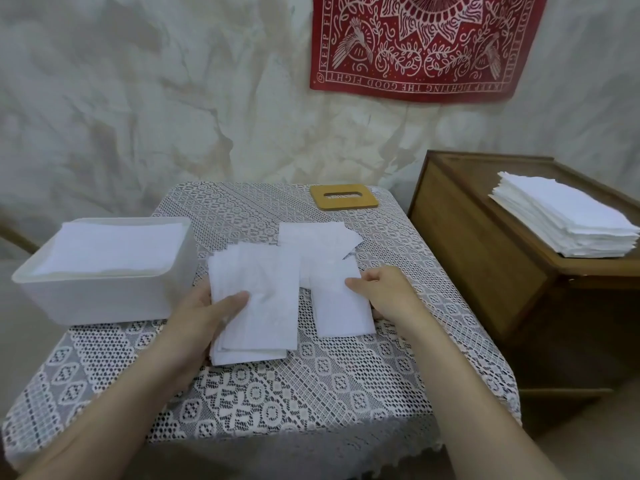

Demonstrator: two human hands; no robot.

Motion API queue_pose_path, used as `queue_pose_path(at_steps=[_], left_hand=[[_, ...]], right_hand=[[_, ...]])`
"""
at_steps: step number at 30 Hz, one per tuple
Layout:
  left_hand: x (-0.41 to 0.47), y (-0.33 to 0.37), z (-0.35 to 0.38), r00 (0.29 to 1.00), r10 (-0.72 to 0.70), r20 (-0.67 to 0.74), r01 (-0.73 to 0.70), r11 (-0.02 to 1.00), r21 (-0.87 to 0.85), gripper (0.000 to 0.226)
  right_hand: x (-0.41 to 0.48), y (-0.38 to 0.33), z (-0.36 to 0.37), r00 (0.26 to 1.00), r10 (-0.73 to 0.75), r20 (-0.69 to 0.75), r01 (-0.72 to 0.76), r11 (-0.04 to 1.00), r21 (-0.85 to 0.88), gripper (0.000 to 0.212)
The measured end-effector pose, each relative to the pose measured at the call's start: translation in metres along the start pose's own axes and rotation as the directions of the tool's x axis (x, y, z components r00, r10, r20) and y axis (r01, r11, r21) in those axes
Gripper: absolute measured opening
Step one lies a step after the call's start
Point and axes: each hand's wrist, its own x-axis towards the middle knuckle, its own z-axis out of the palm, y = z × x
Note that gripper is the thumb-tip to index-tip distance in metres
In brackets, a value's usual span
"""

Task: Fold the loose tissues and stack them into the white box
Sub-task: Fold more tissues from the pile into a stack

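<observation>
**Head cam check: box nearly full, big pile still waiting**

Head view, going left to right. Just left of the left-hand fingers sits the white box point(104, 296). It's packed with flat tissues point(114, 247) close to its rim, so I'd guess a good chunk of the job is done.

The left hand point(204, 317) grips a folded bundle point(256, 299), thumb on top and fingers tucked under its left edge. That bundle isn't in the box yet, it's down on the lace tablecloth point(311, 393) beside it.

Between the two thumbs, touching the bundle's right side, is a single folded tissue point(341, 306). The right hand point(384, 292) pinches its right edge with curled fingers. Just beyond those fingertips a loose tissue point(318, 235) lies flat and looks unfolded. Further back is the wooden slotted lid point(343, 198), off the box.

Well to the right of the right-hand fingers, a thick pile of tissues point(568, 223) sits on a wooden cabinet point(478, 244).

Still to do, I reckon: bundle in, fold the rest, lid on.
</observation>
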Motion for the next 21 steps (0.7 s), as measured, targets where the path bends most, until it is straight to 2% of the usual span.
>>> queue_pose_path(at_steps=[2, 4, 8, 11, 13, 15, 17, 21], left_hand=[[0.0, 0.0, 0.001, 1.0, 0.001, -0.003, -0.001, 1.0, -0.009, 0.023], [0.001, -0.001, 0.002, 1.0, 0.001, -0.003, -0.001, 1.0, -0.027, 0.024], [0.003, -0.003, 0.005, 1.0, -0.001, -0.028, -0.001, 0.998, -0.07, 0.024], [0.003, -0.004, 0.01, 1.0, -0.007, -0.012, 0.005, 0.995, -0.099, 0.024], [0.003, -0.004, 0.013, 1.0, -0.016, -0.004, 0.015, 0.99, -0.138, 0.023], [0.003, -0.005, 0.015, 1.0, -0.015, 0.011, 0.017, 0.985, -0.172, 0.024], [0.004, -0.005, 0.015, 1.0, -0.009, 0.023, 0.013, 0.983, -0.185, 0.027], [0.005, -0.007, 0.015, 1.0, -0.022, -0.002, 0.021, 0.966, -0.256, 0.029]], right_hand=[[0.003, -0.002, 0.002, 0.999, -0.035, -0.003, 0.035, 0.998, -0.044, 0.02], [-0.002, -0.01, 0.001, 0.996, -0.094, -0.006, 0.094, 0.995, 0.013, 0.015], [-0.023, -0.038, 0.002, 0.981, -0.196, 0.007, 0.184, 0.933, 0.311, 0.012], [-0.036, -0.059, 0.013, 0.973, -0.219, 0.069, 0.146, 0.823, 0.549, 0.015], [-0.038, -0.069, 0.023, 0.969, -0.223, 0.109, 0.105, 0.767, 0.633, 0.018], [-0.039, -0.072, 0.036, 0.968, -0.211, 0.139, 0.081, 0.779, 0.622, 0.015], [-0.04, -0.065, 0.048, 0.975, -0.177, 0.132, 0.08, 0.84, 0.536, 0.009], [-0.029, -0.04, 0.061, 0.984, -0.178, -0.026, 0.179, 0.974, 0.141, 0.018]])
